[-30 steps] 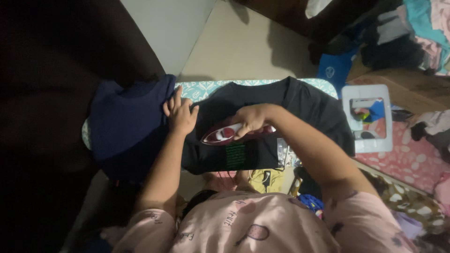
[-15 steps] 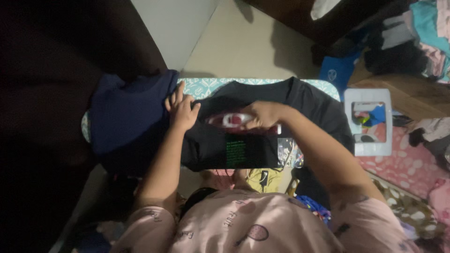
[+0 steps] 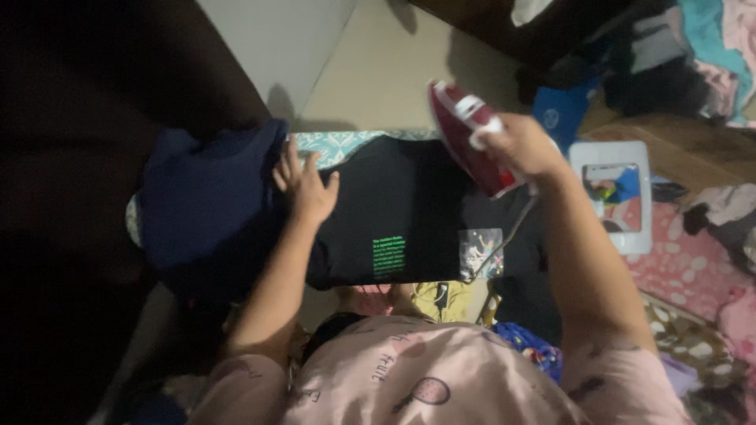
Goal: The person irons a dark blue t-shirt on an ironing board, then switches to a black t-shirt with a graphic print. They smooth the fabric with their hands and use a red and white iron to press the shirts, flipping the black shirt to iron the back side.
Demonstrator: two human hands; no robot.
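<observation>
A black T-shirt (image 3: pixel 409 205) with green print lies spread over an ironing board with a teal patterned cover (image 3: pixel 335 145). My left hand (image 3: pixel 305 185) rests flat on the shirt's left part, fingers spread, beside a dark blue garment (image 3: pixel 205 205) bunched at the board's left end. My right hand (image 3: pixel 516 145) grips the handle of a red and white iron (image 3: pixel 465 134), lifted off the shirt and tilted up above the board's far right side. The iron's cord (image 3: pixel 508 232) hangs down across the shirt.
A white box with a clear window (image 3: pixel 614 193) lies on a pink patterned surface (image 3: pixel 693 260) at the right. Piled clothes (image 3: pixel 669 55) fill the top right. A dark mass (image 3: pixel 94 118) fills the left. More garments (image 3: pixel 441 299) hang under the board's near edge.
My right hand has lifted the iron off the shirt and raised it up and to the right. My left hand has stayed pressed on the shirt.
</observation>
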